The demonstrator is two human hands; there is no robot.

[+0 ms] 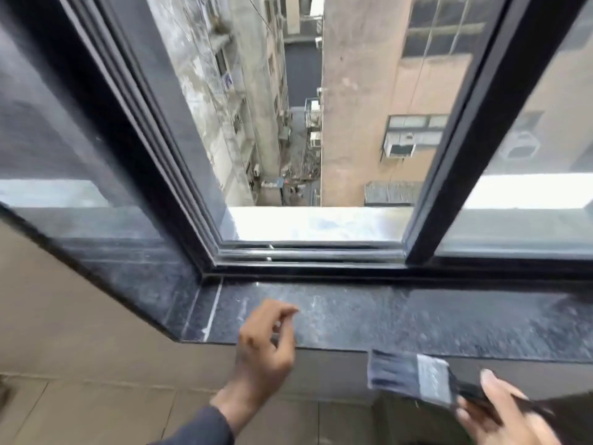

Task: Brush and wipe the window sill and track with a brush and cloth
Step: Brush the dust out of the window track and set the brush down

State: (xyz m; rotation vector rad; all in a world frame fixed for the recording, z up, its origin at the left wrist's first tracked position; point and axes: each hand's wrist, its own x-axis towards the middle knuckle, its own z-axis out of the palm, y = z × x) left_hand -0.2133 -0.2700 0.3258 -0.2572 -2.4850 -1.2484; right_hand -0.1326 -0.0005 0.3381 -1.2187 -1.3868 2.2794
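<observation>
The dark stone sill (401, 319) runs across the lower part of the view, dusted with pale streaks, and just behind it lies the black track (308, 253) of the open sliding window. The left hand (263, 345) hovers over the sill's front edge, empty, its fingers loosely curled with thumb and forefinger close together but pinching nothing. The right hand (500, 415) is below and in front of the sill, fingers wrapped round the handle of a flat paintbrush (410, 377) whose bristles point toward the sill's edge without touching it. No cloth is in view. The picture is smeared, so the exact grip on the handle is hard to read.

The risk from here is the open gap beyond the track: a hard outward stroke could flick grit, or a loosely held brush, over the outer ledge (314, 223) into the alley below. Sweeping toward the room would avoid that.
</observation>
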